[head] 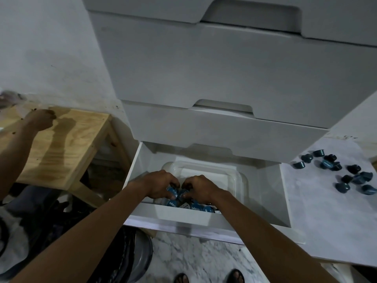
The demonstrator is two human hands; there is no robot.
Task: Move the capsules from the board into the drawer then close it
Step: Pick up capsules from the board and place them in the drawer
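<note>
We look down at a tall white chest of drawers (204,68) that fills most of the view. Its bottom drawer (183,216) is pulled out toward us.

To the right of the drawer lies a pale, marble-patterned board (326,221). To the left stands a wooden stool (67,144), where another person's hand (41,119) rests with the fingers curled.

Inside the drawer sits a clear plastic tub (234,176). Our two arms reach down into it. The left hand (159,184) and the right hand (201,186) meet side by side over the tub's near end. Both have their fingers curled around the held capsules (173,192), which are small and blue with foil lids.

Just beneath them, the stored capsules (196,206) already lie in the tub against the drawer's front wall. Well apart, on the far right of the board, the loose capsules (353,169) are scattered in a cluster of roughly a dozen.

We judge that this is the middle of the transfer, with one handful about to be let go into the tub. The next move calls for opening both hands low over the tub so nothing bounces out. We would then reach right across to the board for more. The drawer has to stay open until the board is bare.
</note>
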